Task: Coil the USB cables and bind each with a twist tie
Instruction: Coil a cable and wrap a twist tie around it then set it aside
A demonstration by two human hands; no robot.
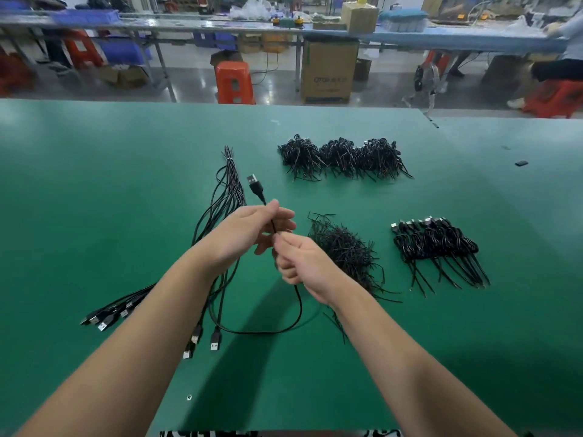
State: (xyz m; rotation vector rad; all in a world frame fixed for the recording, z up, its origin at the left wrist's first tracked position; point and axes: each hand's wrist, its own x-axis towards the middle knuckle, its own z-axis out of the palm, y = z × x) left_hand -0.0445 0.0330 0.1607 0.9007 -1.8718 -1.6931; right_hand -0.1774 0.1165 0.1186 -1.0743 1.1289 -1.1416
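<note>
Matt green table mat (126,190); black plastic-sheathed cable (277,331); shiny metal plug (251,178).

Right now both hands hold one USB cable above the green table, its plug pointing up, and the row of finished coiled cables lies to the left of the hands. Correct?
Not quite. The head view shows the row of finished coiled cables to the right of the hands, not the left; loose uncoiled cables lie on the left. The left hand and right hand do hold one USB cable, plug up, above the green table.
</note>
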